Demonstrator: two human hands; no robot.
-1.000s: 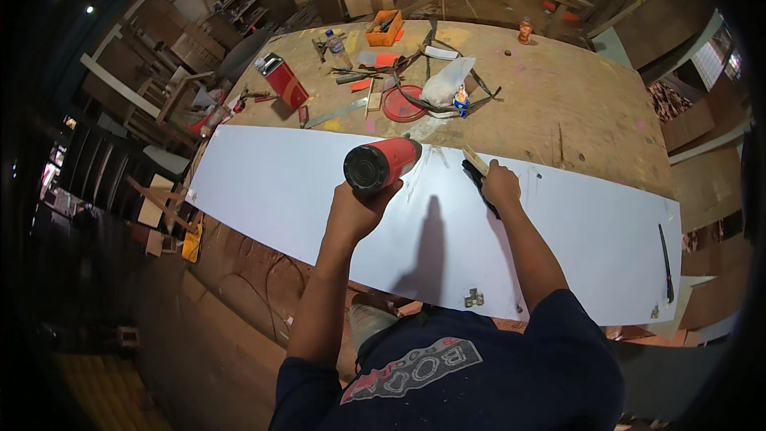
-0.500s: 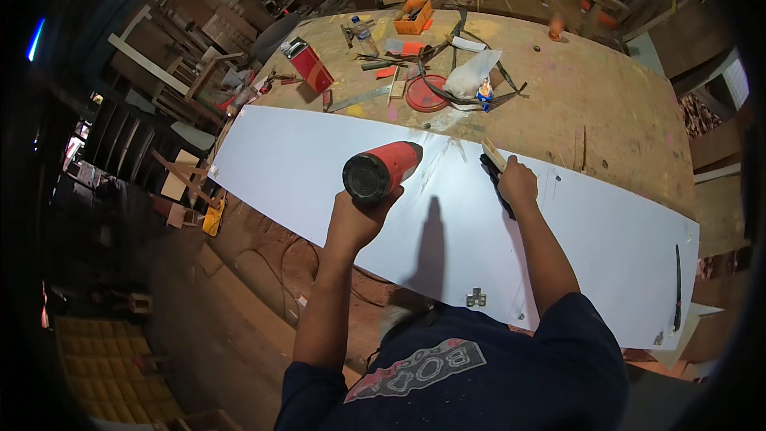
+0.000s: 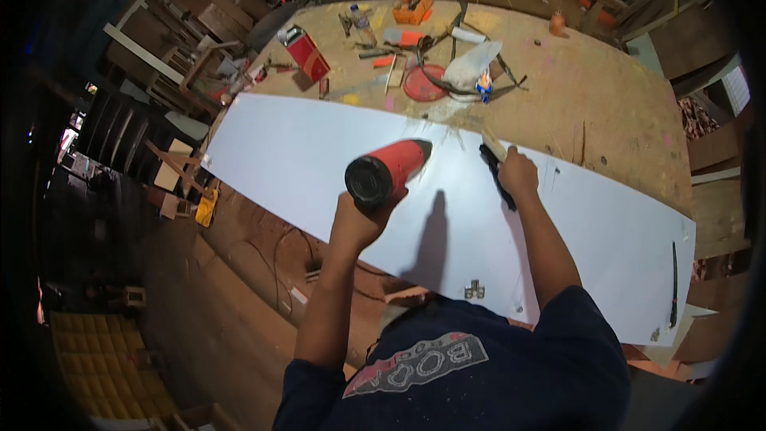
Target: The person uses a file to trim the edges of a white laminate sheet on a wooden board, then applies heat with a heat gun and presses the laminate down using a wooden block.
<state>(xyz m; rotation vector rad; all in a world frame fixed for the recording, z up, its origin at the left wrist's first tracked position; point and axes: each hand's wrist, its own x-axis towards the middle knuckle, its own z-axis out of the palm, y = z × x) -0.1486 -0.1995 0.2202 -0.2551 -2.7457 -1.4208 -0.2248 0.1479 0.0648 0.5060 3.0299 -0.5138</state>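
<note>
My left hand (image 3: 357, 219) is wrapped round a red heat gun (image 3: 399, 164) with a round black back end. Its dark nozzle points away from me over the white panel (image 3: 295, 140). Further right, my closed right hand (image 3: 519, 173) grips a flat, pale wooden piece (image 3: 494, 144) at the panel's far edge. A black strip (image 3: 498, 179) lies beside that hand; I cannot tell whether the fingers hold it too. Near my body, a metal hinge (image 3: 475, 289) sits on the panel. Another thin black strip (image 3: 674, 283) is at the panel's right end.
The panel lies on a worn wooden table (image 3: 614, 112). Beyond it are a red can (image 3: 306, 54), a plastic bottle (image 3: 362, 25), an orange box (image 3: 412, 6), a red lid (image 3: 424, 84), a plastic bag (image 3: 472, 66) and dark cable. A yellow object (image 3: 206, 208) hangs by the left end.
The view has shifted slightly, so the table and panel appear a little higher and further left. Both hands keep their grips, and the heat gun has swung slightly to the right.
</note>
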